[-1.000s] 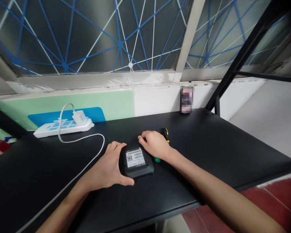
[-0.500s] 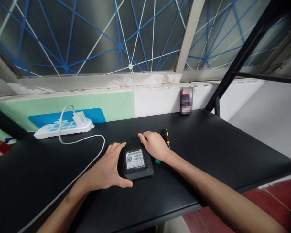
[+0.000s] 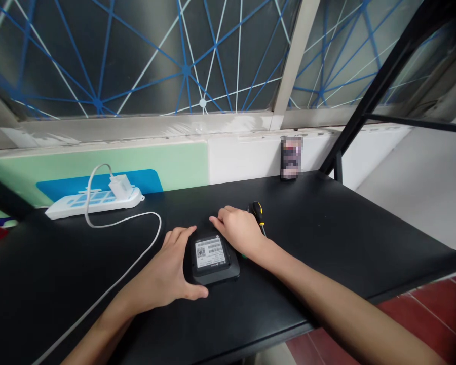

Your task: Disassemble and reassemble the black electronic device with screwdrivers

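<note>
Box (image 3: 213, 256), small and black with its white label up, lies flat on the desk (image 3: 327, 233) between both hands. Left hand (image 3: 167, 274) cups its left and near edges, fingers spread. Right hand (image 3: 238, 230) rests at its far right corner, fingers loosely curled, covering a screwdriver (image 3: 257, 211) just right.

Black table (image 3: 327, 228), black box (image 3: 214, 256) with white barcode label, white power strip (image 3: 95, 202) and white cable (image 3: 129, 263), black-and-yellow screwdriver handle (image 3: 257, 209), window film (image 3: 137, 56) (blue and white web lines), mint-and-blue wall panel (image 3: 175, 162)
</note>
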The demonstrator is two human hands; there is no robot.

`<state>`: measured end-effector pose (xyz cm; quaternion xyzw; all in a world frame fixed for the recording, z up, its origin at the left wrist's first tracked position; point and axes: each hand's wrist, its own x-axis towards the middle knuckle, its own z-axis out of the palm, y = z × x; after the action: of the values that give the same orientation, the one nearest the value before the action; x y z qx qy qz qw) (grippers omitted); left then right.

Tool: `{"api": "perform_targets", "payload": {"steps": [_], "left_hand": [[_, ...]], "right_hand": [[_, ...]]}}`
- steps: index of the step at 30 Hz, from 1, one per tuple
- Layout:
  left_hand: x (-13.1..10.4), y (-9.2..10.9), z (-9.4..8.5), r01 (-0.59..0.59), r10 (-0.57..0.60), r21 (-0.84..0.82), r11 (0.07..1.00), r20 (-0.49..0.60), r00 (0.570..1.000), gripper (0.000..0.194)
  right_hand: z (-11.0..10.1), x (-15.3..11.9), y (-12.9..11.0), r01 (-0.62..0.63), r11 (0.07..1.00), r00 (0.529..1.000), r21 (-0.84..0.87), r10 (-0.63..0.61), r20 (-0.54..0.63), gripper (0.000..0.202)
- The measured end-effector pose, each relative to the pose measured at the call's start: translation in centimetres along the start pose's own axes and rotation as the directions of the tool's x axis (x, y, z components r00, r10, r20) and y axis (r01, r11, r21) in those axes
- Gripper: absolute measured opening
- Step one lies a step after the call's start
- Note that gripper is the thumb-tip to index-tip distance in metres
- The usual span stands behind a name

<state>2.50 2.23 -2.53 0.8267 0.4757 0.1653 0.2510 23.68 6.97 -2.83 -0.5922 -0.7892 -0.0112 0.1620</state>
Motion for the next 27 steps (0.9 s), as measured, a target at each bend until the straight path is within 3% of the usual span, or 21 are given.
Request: {"api": "perform_targets", "payload": {"steps": [9, 27], "left_hand": [[-0.1, 0.5, -0.4, -0.019, 0.019, -0.009, 1.000, 0.004, 1.000, 0.106], [-0.4, -0.1, -0.7, -0.050, 0.049, 0.049, 0.998, 0.022, 0.999, 0.107]], "right_hand": [[0.5, 0.3, 0.7, 0.047, 0.999, 0.999, 0.019, -0.048, 0.022, 0.035], [-1.3, -0.2, 1.3, 0.083, 0.972, 0.993, 0.221, -0.098, 0.060, 0.037]]}}
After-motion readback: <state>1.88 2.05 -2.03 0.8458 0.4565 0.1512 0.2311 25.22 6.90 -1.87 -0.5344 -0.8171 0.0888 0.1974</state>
